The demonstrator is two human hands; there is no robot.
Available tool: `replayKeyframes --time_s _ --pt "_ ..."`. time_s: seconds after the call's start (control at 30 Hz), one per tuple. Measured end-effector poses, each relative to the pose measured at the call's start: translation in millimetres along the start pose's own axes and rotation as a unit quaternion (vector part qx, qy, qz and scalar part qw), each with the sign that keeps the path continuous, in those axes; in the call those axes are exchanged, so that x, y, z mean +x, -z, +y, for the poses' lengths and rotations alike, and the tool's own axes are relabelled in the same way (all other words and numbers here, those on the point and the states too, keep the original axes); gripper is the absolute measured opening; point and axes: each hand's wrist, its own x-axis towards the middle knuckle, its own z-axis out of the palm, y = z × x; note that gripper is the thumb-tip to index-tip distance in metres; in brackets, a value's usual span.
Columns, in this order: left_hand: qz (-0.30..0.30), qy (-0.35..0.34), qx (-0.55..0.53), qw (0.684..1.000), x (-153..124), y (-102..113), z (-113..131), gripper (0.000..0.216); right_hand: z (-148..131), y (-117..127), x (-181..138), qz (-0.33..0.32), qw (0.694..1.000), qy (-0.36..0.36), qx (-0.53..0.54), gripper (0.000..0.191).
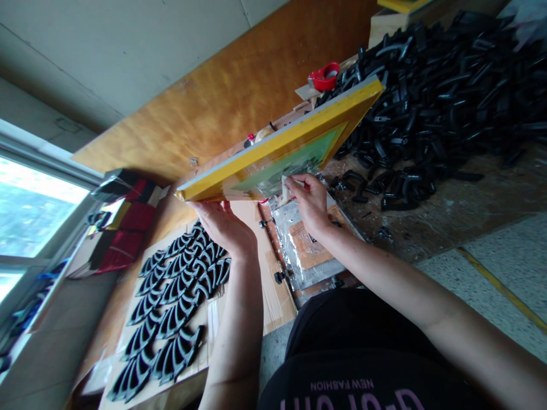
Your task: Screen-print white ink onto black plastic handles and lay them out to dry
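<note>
A yellow-edged screen printing frame (282, 149) is tilted up in front of me, its green mesh (318, 149) showing on the underside. My left hand (227, 225) grips the frame's near left end, with the fingertips partly hidden by it. Pinched between the thumb and fingers of my right hand (311, 200) is a small white cloth (285, 189), held at the dark-smudged part of the mesh. Below the frame lies a printing base (303, 245) covered with clear plastic film, with black knobs (280, 277) along its side.
Curved black plastic handles (177, 310) lie in fanned rows on cardboard at the left. A big heap of similar black parts (427, 108) covers the right of the bench. A red tape dispenser (325, 77) sits behind the frame. Dark red and black boxes (128, 228) stand by the window.
</note>
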Motion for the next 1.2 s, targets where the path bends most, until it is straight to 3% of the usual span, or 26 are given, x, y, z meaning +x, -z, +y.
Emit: replayKeyframes --time_s 0.2,0.37,0.67,0.93,1.2 --pt "-0.007 -0.021 -0.002 1.0 2.4 2.7 -7.1 0.051 3.6 3.7 -5.0 -0.016 1.0 -0.006 -0.011 0.027" --pt "0.005 -0.006 0.007 1.0 -0.5 -2.2 1.9 0.049 3.3 -2.2 -4.0 -0.031 0.999 -0.01 -0.015 0.025" --pt "0.026 0.006 -0.009 1.0 -0.2 -4.6 3.2 0.051 2.8 -6.6 0.3 -0.017 1.0 -0.006 -0.011 0.023" --pt "-0.002 -0.001 0.007 1.0 -0.2 -1.8 0.9 0.051 -0.2 -1.1 -6.2 -0.001 1.0 0.017 0.005 0.022" --pt "0.024 0.04 0.008 0.999 -2.8 -6.2 10.8 0.049 0.8 -3.7 -6.5 -0.01 1.0 -0.001 -0.023 0.024"
